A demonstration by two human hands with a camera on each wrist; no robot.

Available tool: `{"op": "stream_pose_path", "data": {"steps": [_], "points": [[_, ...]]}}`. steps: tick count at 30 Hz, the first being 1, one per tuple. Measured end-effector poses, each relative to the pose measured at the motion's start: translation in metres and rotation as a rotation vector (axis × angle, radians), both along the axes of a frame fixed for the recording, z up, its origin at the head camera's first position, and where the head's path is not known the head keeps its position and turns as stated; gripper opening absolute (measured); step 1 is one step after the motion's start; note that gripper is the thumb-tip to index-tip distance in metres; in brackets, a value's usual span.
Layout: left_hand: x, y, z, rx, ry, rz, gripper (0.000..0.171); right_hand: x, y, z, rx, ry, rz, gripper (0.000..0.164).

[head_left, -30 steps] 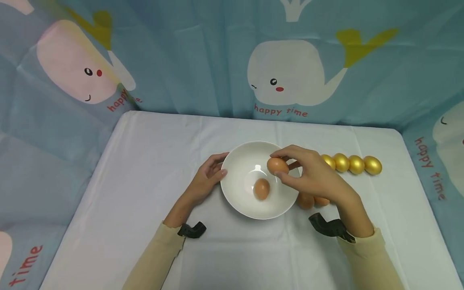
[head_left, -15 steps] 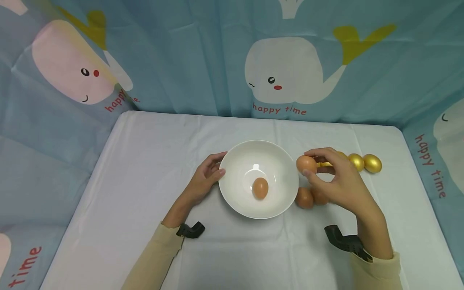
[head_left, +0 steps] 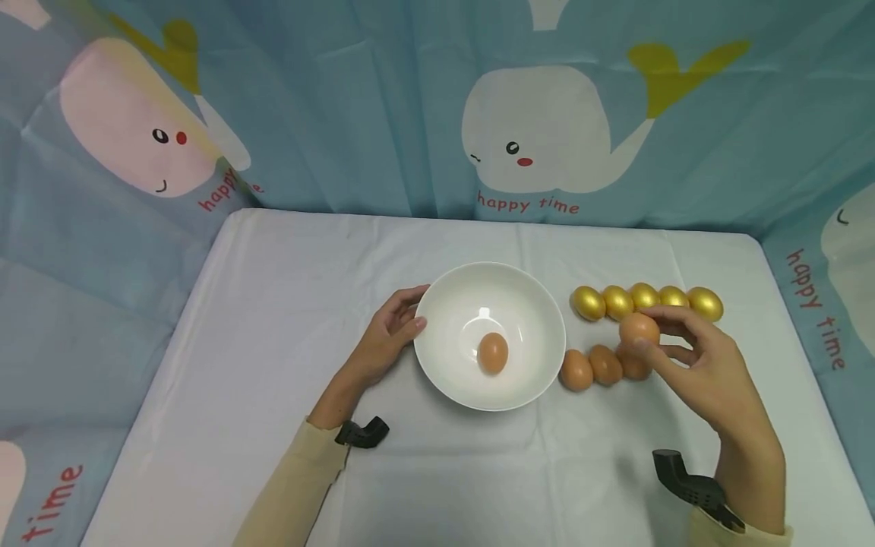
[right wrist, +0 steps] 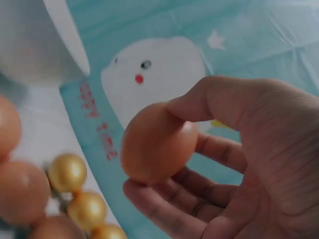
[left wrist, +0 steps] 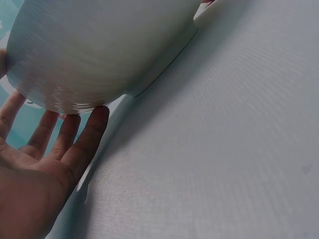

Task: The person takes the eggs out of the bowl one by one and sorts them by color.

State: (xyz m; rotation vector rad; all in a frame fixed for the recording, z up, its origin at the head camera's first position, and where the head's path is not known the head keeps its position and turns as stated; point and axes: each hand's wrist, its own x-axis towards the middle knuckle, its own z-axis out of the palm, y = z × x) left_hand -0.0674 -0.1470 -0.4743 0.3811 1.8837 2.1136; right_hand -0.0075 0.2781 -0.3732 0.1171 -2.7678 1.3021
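Note:
A white bowl [head_left: 444,304] stands mid-table with one brown egg [head_left: 493,353] lying inside. On its left side my left hand [head_left: 388,338] holds it, thumb at the rim; the left wrist view shows the fingertips [left wrist: 101,115] against the outer wall. My right hand [head_left: 711,368] pinches another brown egg [right wrist: 155,144] between thumb and fingers, right of the bowl. In the head view this held egg overlaps the right end of a row of three brown eggs [head_left: 605,365] on the table.
Behind the brown eggs, several golden eggs [head_left: 618,302] form a row, partly overlapped by the right hand at its right end. A white cloth [head_left: 307,251] covers the table. Blue curtains [head_left: 383,114] with whale prints hang behind and at both sides.
My right hand has carried its egg from over the bowl rightward to the brown row, uncovering more of both egg rows. The left hand stays at the bowl.

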Motion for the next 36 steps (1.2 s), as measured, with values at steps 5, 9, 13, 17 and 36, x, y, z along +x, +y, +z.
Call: {"op": "stream_pose_path", "data": {"steps": [5,9,13,17,36], "points": [[-0.001,0.001,-0.001,-0.006,-0.002,-0.003,0.054,0.006,0.019,-0.003,0.043,-0.035,-0.063,0.046],[-0.001,0.002,0.000,-0.005,-0.002,-0.008,0.054,0.008,0.028,-0.009,0.073,-0.076,-0.081,0.044],[-0.002,0.002,-0.001,-0.001,0.004,-0.009,0.055,0.005,0.033,-0.014,0.111,-0.108,-0.094,0.043],[-0.002,0.001,-0.001,0.001,0.007,-0.009,0.055,0.002,0.037,-0.019,0.146,-0.132,-0.106,0.046],[-0.002,-0.001,-0.001,-0.014,0.002,-0.007,0.055,-0.004,0.054,-0.039,0.235,-0.297,-0.116,0.056]]}}
